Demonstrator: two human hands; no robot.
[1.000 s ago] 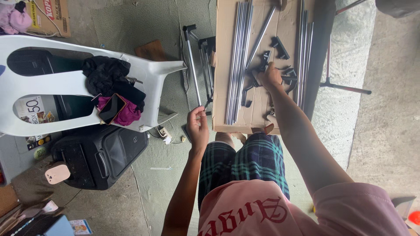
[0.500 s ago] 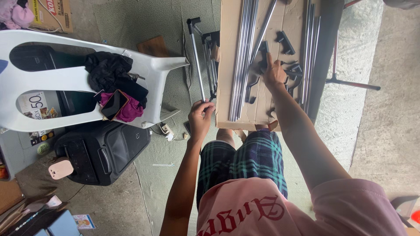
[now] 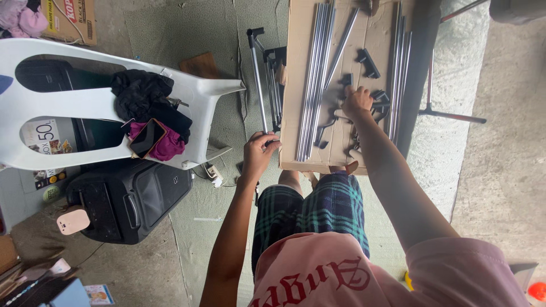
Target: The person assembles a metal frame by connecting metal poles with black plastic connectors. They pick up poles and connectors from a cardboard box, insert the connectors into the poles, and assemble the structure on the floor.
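The left hand [image 3: 259,153], at the centre of the frame, has its grip wrapped around the near end of a long silver tube [image 3: 259,85] that runs up toward the top of the frame, where it ends in a black fitting. The right hand [image 3: 356,102], upper right of centre, rests on a flat sheet of cardboard [image 3: 296,57] among small black connectors [image 3: 368,62]; its fingers curl over one of them, but whether that grip is pinching a piece or only pressing on it cannot be told from here.

The tube is held at one end only, so its far end could swing or dip and knock the dark metal frame [image 3: 274,79] lying just beside it, or sweep the bundle of silver rods [image 3: 315,79] on the cardboard out of line. The rods lie loose and parallel, so a nudge from either forearm could set them rolling off the cardboard's edge onto the green floor mat [image 3: 216,34]. The small connectors could scatter the same way.

As for containers, the cardboard acts as a tray for rods and connectors. At the left of the frame a white moulded chair [image 3: 68,108] holds dark clothing [image 3: 142,96], a pink garment and a phone [image 3: 147,138]. Below it a black case [image 3: 131,199] stands shut, its contents hidden.
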